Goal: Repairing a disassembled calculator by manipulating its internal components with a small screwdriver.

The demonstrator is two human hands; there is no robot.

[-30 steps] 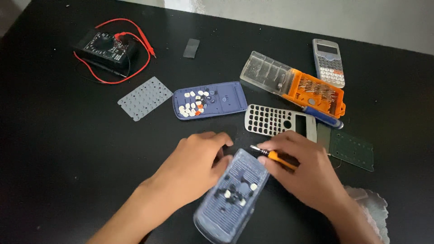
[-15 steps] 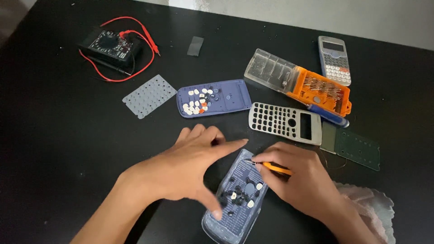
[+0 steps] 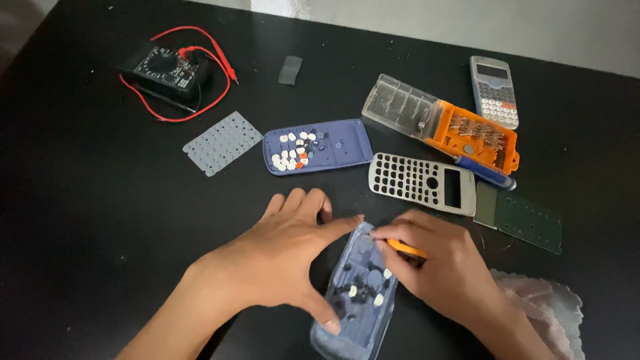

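Observation:
A blue calculator back shell [image 3: 360,293] lies lengthwise near the table's front edge, with several loose round keys in it. My left hand [image 3: 283,257] spans the shell, thumb on its near left edge and index finger at its far end. My right hand [image 3: 443,267] rests to the right of the shell and grips a small orange-handled tool [image 3: 407,249] whose tip points at the shell's upper right corner.
Behind the hands lie a grey calculator faceplate [image 3: 420,183], a green circuit board [image 3: 527,220], a blue tray of keys [image 3: 317,147], a rubber key mat [image 3: 222,143], an orange bit case [image 3: 443,123], a whole calculator [image 3: 495,90] and a multimeter [image 3: 163,67] with red leads.
My left hand has stretched wider over the shell, thumb sliding down its near edge. My right hand and the orange tool stay at the shell's upper right; the view has shifted slightly.

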